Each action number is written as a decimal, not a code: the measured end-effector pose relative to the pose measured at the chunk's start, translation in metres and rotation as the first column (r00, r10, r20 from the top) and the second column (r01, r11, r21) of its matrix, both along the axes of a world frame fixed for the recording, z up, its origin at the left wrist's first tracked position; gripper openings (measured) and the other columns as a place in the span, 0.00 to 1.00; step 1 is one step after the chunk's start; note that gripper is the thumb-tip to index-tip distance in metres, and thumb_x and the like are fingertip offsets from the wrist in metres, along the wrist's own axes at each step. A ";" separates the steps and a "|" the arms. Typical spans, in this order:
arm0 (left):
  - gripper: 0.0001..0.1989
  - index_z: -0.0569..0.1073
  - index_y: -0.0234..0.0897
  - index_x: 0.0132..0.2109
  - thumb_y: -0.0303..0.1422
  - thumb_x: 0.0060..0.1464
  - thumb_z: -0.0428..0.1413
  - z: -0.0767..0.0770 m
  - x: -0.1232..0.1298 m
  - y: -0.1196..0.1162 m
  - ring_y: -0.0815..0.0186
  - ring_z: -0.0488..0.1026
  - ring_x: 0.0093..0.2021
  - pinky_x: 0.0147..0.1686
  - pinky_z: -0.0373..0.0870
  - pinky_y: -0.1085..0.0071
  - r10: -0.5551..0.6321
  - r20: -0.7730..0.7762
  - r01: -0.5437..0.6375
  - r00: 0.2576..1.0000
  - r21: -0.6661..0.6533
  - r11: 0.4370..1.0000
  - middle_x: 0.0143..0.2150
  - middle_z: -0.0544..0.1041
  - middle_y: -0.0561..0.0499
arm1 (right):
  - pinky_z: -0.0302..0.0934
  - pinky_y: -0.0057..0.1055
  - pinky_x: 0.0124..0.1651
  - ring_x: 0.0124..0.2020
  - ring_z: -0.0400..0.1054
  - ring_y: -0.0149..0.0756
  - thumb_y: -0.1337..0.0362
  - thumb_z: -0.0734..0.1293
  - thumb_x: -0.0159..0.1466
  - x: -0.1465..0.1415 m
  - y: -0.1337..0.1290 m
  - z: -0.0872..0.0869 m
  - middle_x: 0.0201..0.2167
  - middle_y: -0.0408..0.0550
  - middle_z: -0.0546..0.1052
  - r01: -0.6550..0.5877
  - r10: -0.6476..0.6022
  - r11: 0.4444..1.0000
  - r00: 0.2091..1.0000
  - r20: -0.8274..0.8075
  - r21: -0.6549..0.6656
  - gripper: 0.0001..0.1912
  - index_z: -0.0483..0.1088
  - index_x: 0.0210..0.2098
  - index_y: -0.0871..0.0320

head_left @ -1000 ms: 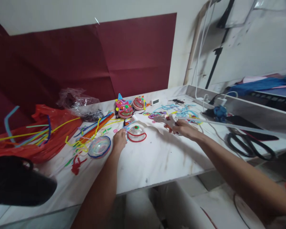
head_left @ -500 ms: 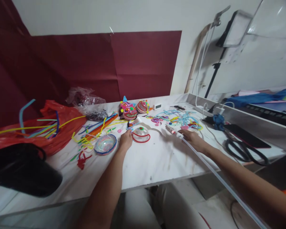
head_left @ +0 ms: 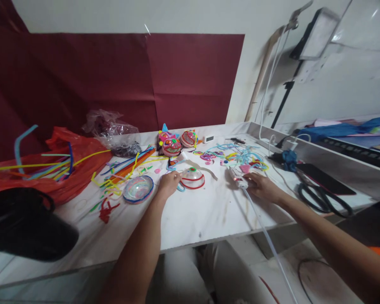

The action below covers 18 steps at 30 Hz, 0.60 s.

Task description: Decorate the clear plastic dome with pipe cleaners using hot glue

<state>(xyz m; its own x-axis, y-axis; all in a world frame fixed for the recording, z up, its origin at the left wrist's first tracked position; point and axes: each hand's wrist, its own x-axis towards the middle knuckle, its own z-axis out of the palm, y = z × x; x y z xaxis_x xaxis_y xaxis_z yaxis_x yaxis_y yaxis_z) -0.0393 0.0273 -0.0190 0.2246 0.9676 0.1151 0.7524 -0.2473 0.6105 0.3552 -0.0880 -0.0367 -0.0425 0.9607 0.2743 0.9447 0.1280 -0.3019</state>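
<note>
My left hand has its fingers pressed together at the left edge of a clear dome with a red rim and a green-and-red piece on top. My right hand is beside a white corded tool lying on the table; its fingers are apart, near the tool's right side. A second clear dome with a blue rim rests left of my left hand. Decorated pink faces sit at the back. A pale curved strip lies behind the red-rimmed dome.
Fuzzy sticks and a red bag lie at the left, near a black object. Tangled blue pieces are at the back right. Black-handled scissors and a dark phone-like slab lie far right.
The white tool has come down onto the table and my right hand has loosened from it. My left hand and the red-rimmed dome have shifted slightly right.
</note>
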 end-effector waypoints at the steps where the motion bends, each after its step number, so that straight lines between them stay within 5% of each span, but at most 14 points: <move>1: 0.09 0.85 0.40 0.44 0.34 0.71 0.59 0.001 0.000 -0.002 0.64 0.85 0.32 0.36 0.75 0.71 -0.014 0.005 0.014 1.000 -0.003 1.000 0.39 0.89 0.48 | 0.76 0.47 0.59 0.52 0.82 0.57 0.73 0.69 0.57 0.000 0.000 0.000 0.51 0.56 0.87 0.002 -0.002 1.000 1.000 0.020 -0.010 0.24 0.83 0.49 0.49; 7: 0.05 0.84 0.40 0.43 0.28 0.67 0.62 0.004 0.001 -0.009 0.69 0.80 0.27 0.32 0.71 0.74 -0.072 0.023 0.071 0.997 0.044 0.996 0.43 0.89 0.50 | 0.74 0.48 0.63 0.57 0.81 0.60 0.74 0.67 0.64 -0.003 -0.003 0.006 0.56 0.69 0.85 0.017 -0.011 0.996 0.998 0.062 -0.091 0.25 0.81 0.59 0.64; 18: 0.09 0.84 0.39 0.39 0.24 0.65 0.61 0.005 0.003 -0.003 0.63 0.83 0.34 0.39 0.74 0.71 -0.089 -0.067 0.098 0.994 0.154 0.983 0.38 0.88 0.50 | 0.69 0.44 0.67 0.62 0.78 0.56 0.76 0.68 0.66 -0.011 -0.007 0.014 0.60 0.70 0.83 0.004 -0.002 0.990 1.000 0.015 -0.138 0.24 0.81 0.60 0.63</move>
